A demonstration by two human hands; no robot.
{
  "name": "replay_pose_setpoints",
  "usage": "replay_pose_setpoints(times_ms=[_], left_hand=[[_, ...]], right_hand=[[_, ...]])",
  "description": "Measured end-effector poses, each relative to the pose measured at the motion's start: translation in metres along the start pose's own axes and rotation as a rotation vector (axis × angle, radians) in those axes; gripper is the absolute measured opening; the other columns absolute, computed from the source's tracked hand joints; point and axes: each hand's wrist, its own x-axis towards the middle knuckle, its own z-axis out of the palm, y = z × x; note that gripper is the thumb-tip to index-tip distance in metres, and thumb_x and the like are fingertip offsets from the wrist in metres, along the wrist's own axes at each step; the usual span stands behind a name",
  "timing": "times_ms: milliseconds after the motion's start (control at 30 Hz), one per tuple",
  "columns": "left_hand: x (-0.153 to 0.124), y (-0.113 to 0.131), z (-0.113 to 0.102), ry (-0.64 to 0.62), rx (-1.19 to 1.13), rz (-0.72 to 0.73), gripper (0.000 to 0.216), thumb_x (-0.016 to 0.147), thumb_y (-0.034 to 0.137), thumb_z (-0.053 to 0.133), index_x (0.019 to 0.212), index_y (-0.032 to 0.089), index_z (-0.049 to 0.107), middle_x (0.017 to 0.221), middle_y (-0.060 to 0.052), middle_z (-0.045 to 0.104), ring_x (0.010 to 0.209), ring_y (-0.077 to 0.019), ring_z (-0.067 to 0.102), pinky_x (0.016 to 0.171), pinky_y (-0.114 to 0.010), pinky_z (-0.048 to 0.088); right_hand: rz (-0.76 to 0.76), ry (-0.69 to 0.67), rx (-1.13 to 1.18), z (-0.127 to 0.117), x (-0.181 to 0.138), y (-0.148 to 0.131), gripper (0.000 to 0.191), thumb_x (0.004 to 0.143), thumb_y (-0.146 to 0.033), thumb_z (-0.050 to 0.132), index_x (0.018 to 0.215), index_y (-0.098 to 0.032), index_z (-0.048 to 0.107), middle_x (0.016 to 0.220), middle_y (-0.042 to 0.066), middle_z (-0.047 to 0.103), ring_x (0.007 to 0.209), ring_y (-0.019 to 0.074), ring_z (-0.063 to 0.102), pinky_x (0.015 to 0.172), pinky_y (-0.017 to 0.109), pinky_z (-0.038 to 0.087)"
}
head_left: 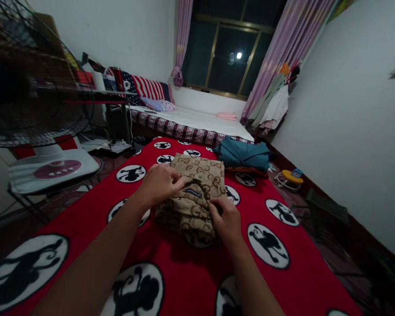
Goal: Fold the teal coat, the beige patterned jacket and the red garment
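Observation:
A tan patterned garment [197, 184] lies partly folded on a red blanket [184, 267] printed with black-and-white circles. My left hand [161, 182] pinches the garment's upper left fold, close to a small dark label. My right hand [227, 219] grips the garment's lower right edge with its fingers curled round the cloth. Both forearms reach in from the bottom of the view.
A folded teal garment [243, 153] lies farther back on the blanket. Behind it is a bed [197, 120] with pillows under a dark window. A standing fan [36, 87] is at the left, a small stool [325, 210] and toy at the right by the wall.

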Motion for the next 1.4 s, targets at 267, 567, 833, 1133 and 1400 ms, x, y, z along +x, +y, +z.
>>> replay_pose_setpoints(times_ms=[267,567,833,1133,1400], left_hand=[[0.091,0.022,0.054,-0.064,-0.047,0.052,0.037,0.087,0.023,0.050,0.120,0.019,0.066,0.129,-0.010,0.060,0.118,-0.0258,0.055,0.103,-0.037,0.041],[0.066,-0.045,0.147,-0.342,0.073,-0.435,0.080,0.079,0.079,0.033,0.149,0.042,0.019,0.161,-0.003,0.004,0.145,-0.0400,0.003,0.106,-0.072,0.009],[0.060,-0.040,0.151,-0.275,0.092,-0.450,0.081,0.078,0.082,0.031,0.148,0.043,0.021,0.161,-0.002,0.008,0.145,-0.0394,0.005,0.106,-0.072,0.008],[0.057,-0.043,0.154,-0.112,0.104,-0.572,0.069,0.087,0.069,0.031,0.148,0.035,0.032,0.159,-0.006,0.019,0.145,-0.0375,0.012,0.114,-0.057,0.013],[0.059,-0.045,0.159,-0.087,0.122,-0.625,0.065,0.089,0.062,0.036,0.147,0.034,0.034,0.158,-0.005,0.021,0.144,-0.0357,0.017,0.115,-0.052,0.016]], right_hand=[[-0.020,-0.081,-0.115,0.011,-0.005,-0.008,0.026,0.077,-0.008,0.049,0.088,-0.022,0.068,0.094,0.005,0.063,0.096,0.0217,0.053,0.085,0.034,0.040],[0.105,-0.122,-0.180,0.013,-0.003,-0.008,0.022,0.072,-0.004,0.046,0.069,-0.021,0.061,0.077,0.002,0.063,0.085,0.0182,0.054,0.079,0.028,0.037],[0.004,-0.205,-0.316,-0.002,0.045,-0.031,0.022,0.077,-0.014,0.050,0.082,-0.023,0.069,0.086,0.003,0.069,0.082,0.0194,0.060,0.074,0.029,0.040],[0.284,-0.314,-0.437,0.068,0.128,0.027,0.057,0.096,-0.044,0.030,0.149,-0.024,0.029,0.158,0.003,0.020,0.145,0.0246,0.013,0.112,0.055,0.017],[0.337,-0.379,-0.411,0.082,0.124,0.053,0.060,0.096,-0.051,0.021,0.152,-0.028,0.016,0.160,-0.002,0.006,0.147,0.0190,0.001,0.115,0.057,0.011]])
